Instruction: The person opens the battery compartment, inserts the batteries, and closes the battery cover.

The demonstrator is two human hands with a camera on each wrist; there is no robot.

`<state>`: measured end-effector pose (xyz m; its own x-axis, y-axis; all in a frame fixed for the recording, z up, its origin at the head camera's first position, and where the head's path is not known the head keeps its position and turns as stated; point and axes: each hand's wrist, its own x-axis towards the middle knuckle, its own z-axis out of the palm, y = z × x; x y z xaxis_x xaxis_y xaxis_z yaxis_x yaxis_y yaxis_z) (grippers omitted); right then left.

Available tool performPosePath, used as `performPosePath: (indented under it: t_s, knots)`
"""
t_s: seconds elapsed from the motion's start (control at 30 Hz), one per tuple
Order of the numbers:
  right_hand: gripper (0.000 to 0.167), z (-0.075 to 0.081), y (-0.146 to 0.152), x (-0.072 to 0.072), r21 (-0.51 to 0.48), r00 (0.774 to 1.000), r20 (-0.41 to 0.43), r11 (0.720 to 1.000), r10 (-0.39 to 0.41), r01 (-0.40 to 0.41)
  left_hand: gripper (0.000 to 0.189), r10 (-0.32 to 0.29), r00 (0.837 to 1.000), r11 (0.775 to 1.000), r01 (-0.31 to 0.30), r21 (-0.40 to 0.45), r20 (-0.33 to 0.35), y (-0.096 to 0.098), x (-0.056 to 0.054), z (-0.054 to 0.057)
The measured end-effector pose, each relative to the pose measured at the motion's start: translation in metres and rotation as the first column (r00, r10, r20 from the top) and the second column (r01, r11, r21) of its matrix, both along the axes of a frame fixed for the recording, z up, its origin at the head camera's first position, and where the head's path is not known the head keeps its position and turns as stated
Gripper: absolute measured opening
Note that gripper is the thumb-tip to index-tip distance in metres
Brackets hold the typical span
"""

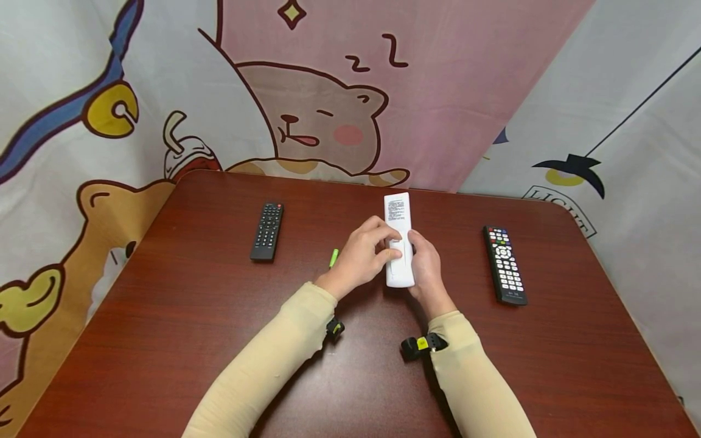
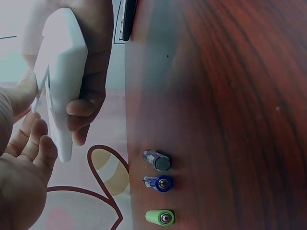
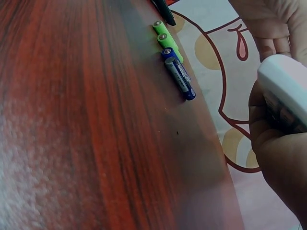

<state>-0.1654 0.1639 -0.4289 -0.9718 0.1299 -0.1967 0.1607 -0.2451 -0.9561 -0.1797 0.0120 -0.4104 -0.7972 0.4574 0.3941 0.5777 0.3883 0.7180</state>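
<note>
A white remote control (image 1: 398, 211) is held above the table, its back with the printed label facing up. My right hand (image 1: 429, 264) grips it from the right side, the thumb along its edge and the fingers underneath. My left hand (image 1: 361, 252) reaches over from the left, thumb and fingers bent at the lower half of the back. In the left wrist view a thin battery cover (image 2: 42, 88) stands tilted away from the remote's body, with the left thumb and fingers pinching it. The compartment beneath is hidden.
Two green batteries (image 3: 165, 40) and two blue batteries (image 3: 178, 74) lie in a row on the table, mostly behind my left hand in the head view. A black remote (image 1: 267, 232) lies to the left, and another black remote (image 1: 505, 266) to the right.
</note>
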Motion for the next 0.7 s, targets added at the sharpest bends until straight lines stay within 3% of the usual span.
performPosePath:
  t_s: [0.7]
  knots:
    - [0.045, 0.0027, 0.0007, 0.0004, 0.031, 1.000, -0.018, 0.999, -0.005, 0.006, 0.025, 0.044, 0.998, 0.992, -0.048, -0.116, -0.041, 0.0028, 0.0053, 0.0004]
